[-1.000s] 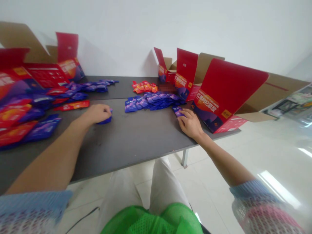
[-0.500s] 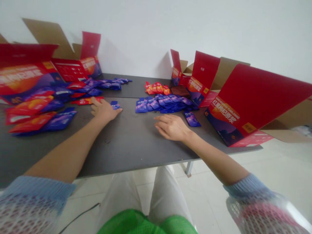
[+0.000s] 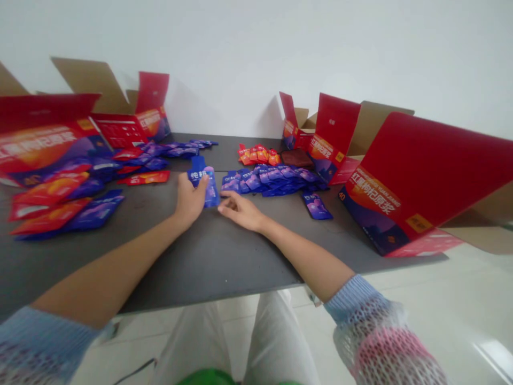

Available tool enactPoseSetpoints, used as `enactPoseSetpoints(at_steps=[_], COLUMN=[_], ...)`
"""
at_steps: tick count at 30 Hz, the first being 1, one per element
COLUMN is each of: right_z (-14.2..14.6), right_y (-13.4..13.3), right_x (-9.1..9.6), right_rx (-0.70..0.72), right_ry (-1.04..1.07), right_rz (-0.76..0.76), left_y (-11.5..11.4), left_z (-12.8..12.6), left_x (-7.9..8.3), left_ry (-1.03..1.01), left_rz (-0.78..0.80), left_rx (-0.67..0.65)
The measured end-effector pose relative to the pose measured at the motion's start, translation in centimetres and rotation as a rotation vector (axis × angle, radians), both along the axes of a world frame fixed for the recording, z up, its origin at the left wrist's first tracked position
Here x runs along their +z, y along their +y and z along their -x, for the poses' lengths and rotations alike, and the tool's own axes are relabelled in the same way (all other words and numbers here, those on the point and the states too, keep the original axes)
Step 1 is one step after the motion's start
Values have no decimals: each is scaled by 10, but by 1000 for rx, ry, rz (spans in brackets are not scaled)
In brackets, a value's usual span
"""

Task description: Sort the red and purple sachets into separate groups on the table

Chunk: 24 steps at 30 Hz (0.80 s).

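Note:
My left hand (image 3: 191,199) grips a small stack of blue sachets (image 3: 203,179), held upright on the dark table (image 3: 208,256). Close beside it, my right hand (image 3: 239,209) rests on the table with its fingers stretched toward the bottom of that stack, fingertips touching or nearly touching it. Just behind my hands a row of blue sachets (image 3: 272,179) lies fanned out. One single blue sachet (image 3: 316,206) lies apart to the right.
Orange sachets (image 3: 258,154) sit behind the blue row. Open red cartons stand at the right (image 3: 404,182), back right (image 3: 320,139) and left (image 3: 44,139). Red and blue pouches (image 3: 60,198) are heaped on the left. The table's front edge runs above my knees.
My left hand took up the blue sachets and stood them on end nearer the middle. My right hand slid left from the lone sachet until it reached the stack.

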State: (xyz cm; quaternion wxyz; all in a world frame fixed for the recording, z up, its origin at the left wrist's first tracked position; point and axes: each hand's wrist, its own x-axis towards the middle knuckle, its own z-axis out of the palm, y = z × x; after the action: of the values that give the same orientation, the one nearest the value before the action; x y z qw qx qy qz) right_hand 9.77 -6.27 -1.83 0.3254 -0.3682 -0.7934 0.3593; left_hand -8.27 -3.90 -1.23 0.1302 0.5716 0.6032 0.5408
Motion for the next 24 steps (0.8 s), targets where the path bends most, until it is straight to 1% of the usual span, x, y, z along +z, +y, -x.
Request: enactPoseSetpoints(at_steps=[1,3,5,7,9,10,12,14,16,18,21,22,24], right_z=[-2,-6,-9,-11,-12,-12,-13,-14,-17,-20,-24,-26,-29], right_y=[1,3,3,1,-3,-5,-9,-11,-11,-10,-8,-7,-6], right_x=[-1,-4,-4,-2,1,3,5,6,6,5,8,9,12], right_rx=[1,-2,21,95,182,206,210,200,221,276,361,376,388], right_ry=[53,115,140,176,216,236,268,279,260,230,213,210,188], right_rz=[37,60,107,195,257,269,273,277,281,279,280,284,292], left_y=[-6,-20,-34,-46,-55,-59,-63,-63,-58,-52,-43,-41,-38], left_z=[-9,-22,-31,-36,-42,-45,-50,-52,-50,-44,-36,-35,-34], left_x=[-1,0,5,11,15,15,13,11,11,14,19,20,19], left_ry=[17,69,112,109,57,18,-72,-155,-219,-266,-332,-355,-403], left_rz=[-49,-122,-146,-121,-77,-67,-88,-125,-125,-67,61,98,158], left_rx=[-50,-149,-224,-230,-205,-200,-223,-283,-375,-512,-710,-750,-788])
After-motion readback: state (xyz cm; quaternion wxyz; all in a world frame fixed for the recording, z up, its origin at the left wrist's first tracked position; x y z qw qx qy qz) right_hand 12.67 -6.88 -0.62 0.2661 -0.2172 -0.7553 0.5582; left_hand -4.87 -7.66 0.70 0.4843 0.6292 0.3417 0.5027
